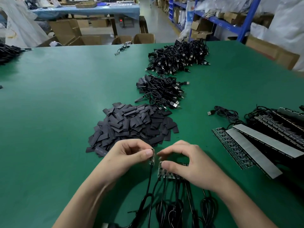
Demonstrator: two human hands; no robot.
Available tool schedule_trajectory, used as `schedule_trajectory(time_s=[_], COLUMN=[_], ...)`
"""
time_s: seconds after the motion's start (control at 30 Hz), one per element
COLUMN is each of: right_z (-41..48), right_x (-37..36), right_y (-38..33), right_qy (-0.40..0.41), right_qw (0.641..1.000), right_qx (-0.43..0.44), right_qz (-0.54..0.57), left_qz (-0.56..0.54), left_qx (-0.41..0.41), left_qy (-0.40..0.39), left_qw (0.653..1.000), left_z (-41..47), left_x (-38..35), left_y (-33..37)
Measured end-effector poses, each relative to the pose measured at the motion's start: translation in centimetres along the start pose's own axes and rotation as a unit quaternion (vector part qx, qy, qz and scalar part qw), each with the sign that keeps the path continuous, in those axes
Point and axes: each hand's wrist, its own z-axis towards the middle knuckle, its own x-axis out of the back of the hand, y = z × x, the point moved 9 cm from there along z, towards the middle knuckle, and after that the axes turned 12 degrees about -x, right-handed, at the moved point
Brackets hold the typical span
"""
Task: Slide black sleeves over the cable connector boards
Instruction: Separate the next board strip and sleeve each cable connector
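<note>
Seen from the camera on the person's head, a green table fills the frame, and near its middle lies a loose pile of flat black sleeves, the landmark for everything else. Just in front of the pile, nearer the viewer, two bare hands are close together but not touching. The left hand has its fingers curled, with thumb and forefinger pinching a small board whose black cable hangs toward the viewer. Just beside it, the right hand is arched over a row of joined boards that rests on the table; its thumb presses on the row's left end and its curled fingers grip the far edge. More black cables run from this row toward the bottom edge, each ending in a coil. No sleeve is on either hand's board. Behind the pile, touching its far right corner, is a bundle of cables with metal plugs, and beyond that a larger heap of the same. To the right of the pile, well apart, lie long strips of boards, some turned grey side up, with a single cable near their far end. Far behind the table are cardboard boxes and blue shelving.
</note>
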Motion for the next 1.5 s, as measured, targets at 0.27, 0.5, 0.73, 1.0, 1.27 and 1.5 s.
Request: schedule_trajectory(time_s=[0.27, 0.5, 0.73, 1.0, 1.27, 1.5], right_z=[-0.8, -1.7, -1.0, 1.2, 1.3, 1.0], right_x=[-1.7, 4.7, 8.6, 3.1, 2.4, 1.4], right_y=[-4.1, -5.1, -3.3, 0.0, 0.4, 0.9], right_qy=[-0.011, 0.007, 0.109, 0.141, 0.138, 0.126], right_qw=[0.986, 0.896, 0.989, 0.989, 0.990, 0.991], right_qx=[0.083, 0.088, 0.010, -0.032, -0.010, -0.015], right_qz=[0.145, 0.434, 0.101, -0.024, 0.018, 0.038], left_qz=[-0.010, 0.453, 0.616, 0.547, 0.272, 0.384], left_qx=[-0.131, -0.146, -0.164, -0.222, -0.116, -0.224], left_qy=[-0.012, 0.055, 0.030, 0.070, 0.005, 0.056], left_qw=[0.991, 0.878, 0.770, 0.804, 0.955, 0.894], left_z=[0.4, 3.3, 4.2, 2.9, 2.1, 1.0], left_x=[-1.1, -0.2, -1.3, -1.3, -0.7, -1.2], left_y=[3.9, 3.5, 1.8, 3.0, 0.2, 1.7])
